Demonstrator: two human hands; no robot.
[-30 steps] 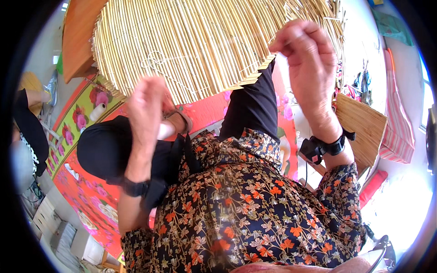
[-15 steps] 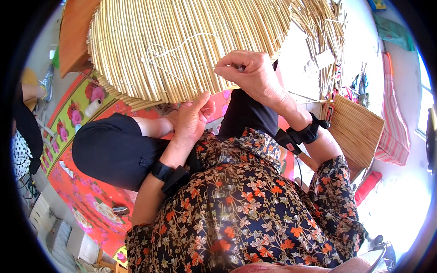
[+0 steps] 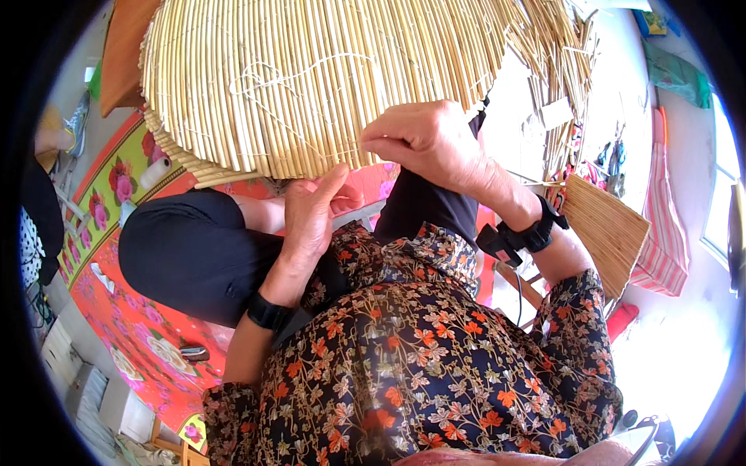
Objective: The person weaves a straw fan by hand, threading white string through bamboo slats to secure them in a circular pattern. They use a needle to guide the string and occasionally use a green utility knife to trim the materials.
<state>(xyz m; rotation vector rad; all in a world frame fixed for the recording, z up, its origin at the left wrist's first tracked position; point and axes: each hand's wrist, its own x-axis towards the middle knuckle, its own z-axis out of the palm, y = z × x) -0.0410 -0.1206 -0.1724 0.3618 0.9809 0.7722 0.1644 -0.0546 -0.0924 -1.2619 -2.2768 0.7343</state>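
A round mat of pale, straight reeds [image 3: 202,93] spans the top of the view, with thin stitch lines across it. A loose white thread [image 3: 330,58] loops over its surface. At the mat's near edge is my left hand [image 3: 307,221], thumb up against the reed ends and the other fingers curled low, partly hidden. My right hand [image 3: 435,144] is closed in a pinch above the mat's near right edge. What its fingertips hold is too small or hidden to make out. Both wrists wear black bands.
Loose reeds [image 3: 556,93] lie in a heap at the far right. A slatted wooden panel [image 3: 606,225] stands at the right. Below the mat spreads a red floral cloth [image 3: 132,311] with a white spool [image 3: 155,172]. Another person's dark clothing [image 3: 43,202] shows at far left.
My right hand has turned and dropped slightly, its fingertips now facing down to the left. My left hand has shifted slightly left and down along the mat's edge.
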